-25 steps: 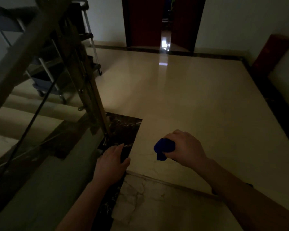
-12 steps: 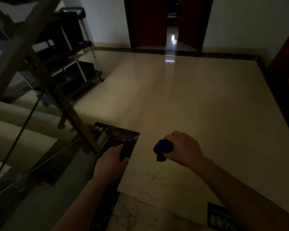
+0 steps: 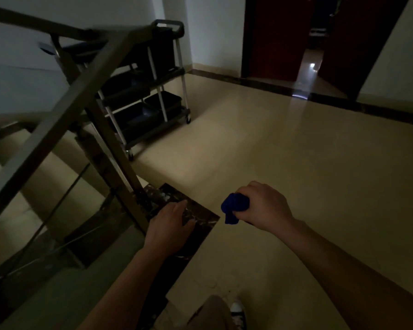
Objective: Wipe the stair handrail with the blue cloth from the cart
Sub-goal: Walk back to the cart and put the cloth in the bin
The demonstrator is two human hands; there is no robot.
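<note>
The scene is dim. My right hand (image 3: 264, 206) is closed around a bunched blue cloth (image 3: 234, 207), held out over the beige floor at centre. To its left my left hand (image 3: 168, 225) hangs empty with fingers loosely apart, near the foot of the railing post. The metal stair handrail (image 3: 57, 120) slants from lower left up to a corner at upper centre-left, well above both hands. Behind the railing stands the dark three-shelf cart (image 3: 153, 96) on wheels.
Beige steps (image 3: 45, 167) descend on the left behind the glass railing panel. A dark marble slab (image 3: 196, 210) lies at the post's base. Red doors (image 3: 272, 36) with a lit gap stand at the back. My shoe (image 3: 236, 310) shows at the bottom.
The view has swung left and I have stepped forward: the cart and handrail now sit nearer the centre. Both hands keep their pose, and the cloth stays in my right hand.
</note>
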